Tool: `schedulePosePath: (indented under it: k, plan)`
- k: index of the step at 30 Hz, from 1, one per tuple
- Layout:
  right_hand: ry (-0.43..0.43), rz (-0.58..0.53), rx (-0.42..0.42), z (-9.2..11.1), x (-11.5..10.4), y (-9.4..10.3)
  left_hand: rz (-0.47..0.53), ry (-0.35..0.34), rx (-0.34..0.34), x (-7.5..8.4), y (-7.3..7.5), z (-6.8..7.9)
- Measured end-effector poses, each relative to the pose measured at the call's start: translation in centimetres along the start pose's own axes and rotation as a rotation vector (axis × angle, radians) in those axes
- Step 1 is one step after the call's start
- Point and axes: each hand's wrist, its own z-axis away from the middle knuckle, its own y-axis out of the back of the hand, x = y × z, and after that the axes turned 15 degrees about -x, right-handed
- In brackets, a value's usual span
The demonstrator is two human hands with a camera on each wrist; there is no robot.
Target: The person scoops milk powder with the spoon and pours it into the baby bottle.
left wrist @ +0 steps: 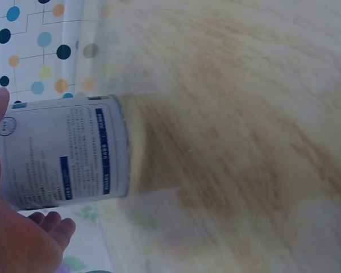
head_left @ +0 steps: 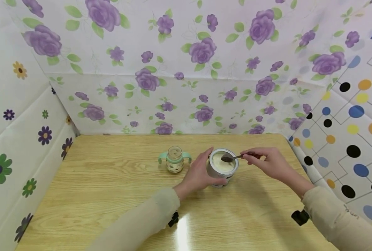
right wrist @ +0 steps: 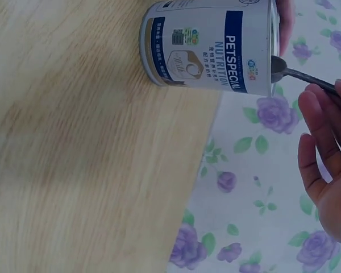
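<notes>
A white and navy tin of pale powder stands on the wooden table, its top uncovered. My left hand grips the tin from its left side, thumb across the front. In the left wrist view, small print covers the tin's wall. My right hand pinches the handle of a dark spoon. The bowl of the spoon lies over the tin's mouth, above the pale powder. In the right wrist view, the spoon overlaps the rim, with the other fingers loosely bent below the handle.
Left of the tin stands a small clear cup with mint green handles and collar. The wooden table meets a flowered cloth wall at the back. Patterned cloths also hang at both sides.
</notes>
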Motion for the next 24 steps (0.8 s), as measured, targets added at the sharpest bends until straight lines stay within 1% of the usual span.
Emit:
schedulePosePath:
  k: [5, 7, 10, 16, 24]
  plan:
    - [0.074, 0.138, -0.017, -0.2, -0.7, 0.0, 0.031, -0.028, 0.007, -0.8, -0.7, -0.7]
    - [0.091, 0.153, -0.024, -0.2, -0.9, -0.1, 0.039, -0.029, 0.017, -1.0, -0.9, -0.9]
    - [0.086, 0.125, -0.04, -0.2, -1.2, -0.4, 0.06, -0.035, 0.031, -1.2, -0.9, -1.1]
    - [0.012, -0.038, -0.06, 0.0, -0.7, -1.2, 0.09, -0.077, 0.036, -1.4, -1.0, -1.5]
    - [-0.088, -0.375, -0.093, 0.4, 0.4, -2.2, 0.09, -0.078, 0.041, -1.8, -1.1, -1.7]
